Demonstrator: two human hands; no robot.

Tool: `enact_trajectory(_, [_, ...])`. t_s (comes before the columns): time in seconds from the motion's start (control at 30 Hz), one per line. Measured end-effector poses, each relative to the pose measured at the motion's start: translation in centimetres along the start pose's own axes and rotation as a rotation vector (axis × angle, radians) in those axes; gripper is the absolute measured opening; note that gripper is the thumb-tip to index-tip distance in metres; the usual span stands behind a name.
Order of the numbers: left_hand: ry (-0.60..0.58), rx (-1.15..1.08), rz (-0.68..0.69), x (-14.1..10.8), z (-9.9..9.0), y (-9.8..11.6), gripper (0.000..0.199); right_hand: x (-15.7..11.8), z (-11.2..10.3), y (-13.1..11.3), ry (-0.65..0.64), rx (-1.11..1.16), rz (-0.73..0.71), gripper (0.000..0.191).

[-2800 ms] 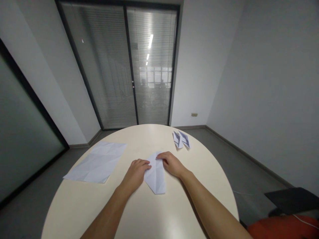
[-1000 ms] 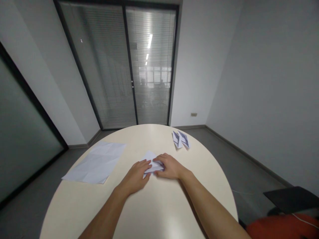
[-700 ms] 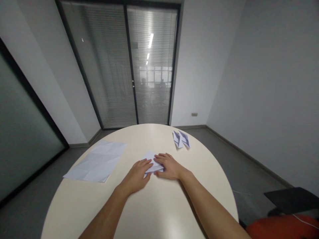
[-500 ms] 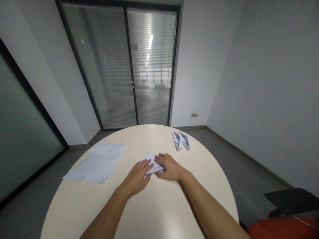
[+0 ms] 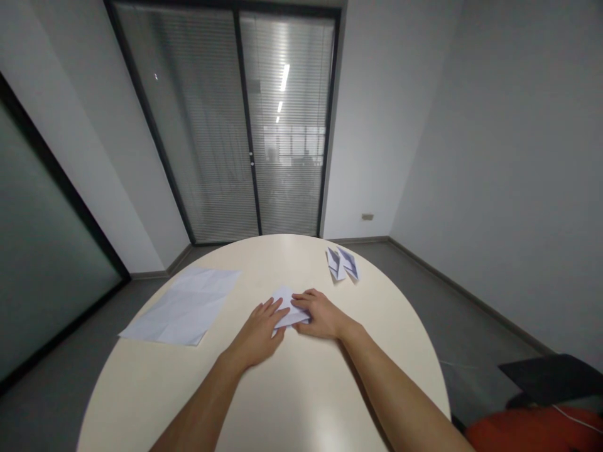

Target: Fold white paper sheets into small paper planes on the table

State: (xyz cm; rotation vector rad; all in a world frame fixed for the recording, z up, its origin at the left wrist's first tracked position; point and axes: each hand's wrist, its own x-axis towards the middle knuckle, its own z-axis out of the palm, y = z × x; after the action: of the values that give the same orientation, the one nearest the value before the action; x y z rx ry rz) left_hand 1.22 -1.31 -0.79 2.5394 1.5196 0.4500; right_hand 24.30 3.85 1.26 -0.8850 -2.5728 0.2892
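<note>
The folded paper (image 5: pixel 296 316) is plain white and made up of several layers, its outline narrowing to a blunt tip that points at the far edge of the tabletop (image 5: pixel 282 395). A straight crease runs along its near side, and layered edges show at the right, by the thumb. It lies near the middle of the tabletop, between the two hands and partly covered by them.

The left hand (image 5: pixel 259 334) is palm down with its fingers spread, the fingertips resting on the paper's left part. The right hand (image 5: pixel 321 316) lies over the right part, fingers extended and thumb apart at the near side; whether that thumb pinches the paper is hard to tell from here.

A large creased white sheet (image 5: pixel 183 307) lies flat along the left edge of the tabletop, well apart from the left hand. Two small folded pieces (image 5: pixel 335 263), with bluish-grey inner faces, sit close together by the far right edge. Cream surface shows between each of these and the hands, and a broad stretch reaches towards the near side.
</note>
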Motion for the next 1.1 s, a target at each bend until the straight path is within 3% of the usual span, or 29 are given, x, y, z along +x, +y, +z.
enact_trajectory(0.17, [-0.009, 0.01, 0.003, 0.0, 0.0, 0.0, 0.049, 0.1, 0.0, 0.3, 0.02, 0.025, -0.02, 0.028])
enact_trajectory(0.5, [0.109, -0.024, 0.033, 0.2, -0.5, 0.0, 0.042, -0.3, -0.2, 0.7, 0.038, 0.104, 0.039, 0.03])
enact_trajectory(0.7, [0.175, -0.024, -0.073, 0.3, -1.0, 0.4, 0.027, -0.5, -0.2, 0.8, 0.044, 0.135, 0.083, 0.023])
enact_trajectory(0.9, [0.185, 0.025, -0.202, 0.3, -1.4, 0.5, 0.027, -0.5, -0.6, 0.6, 0.045, 0.086, 0.186, 0.026])
enact_trajectory(1.1, [0.173, 0.044, -0.228, 0.3, -1.5, 0.5, 0.028, -0.4, -0.3, 0.9, 0.067, 0.116, 0.21, 0.022])
